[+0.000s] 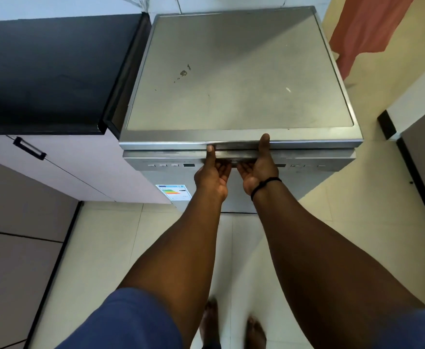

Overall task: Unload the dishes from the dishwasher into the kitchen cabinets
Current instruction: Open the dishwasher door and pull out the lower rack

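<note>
At bottom centre we see bare feet [232,323] on the tiled floor [100,260]; mid-frame, our left hand [212,172] and right hand [258,167] curl under and grip the door handle [239,153] of the dishwasher [231,84], its door barely ajar; the black countertop [42,71] lies at upper left.

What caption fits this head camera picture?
Both hands, left and right, grip the dishwasher door's top edge.
</note>
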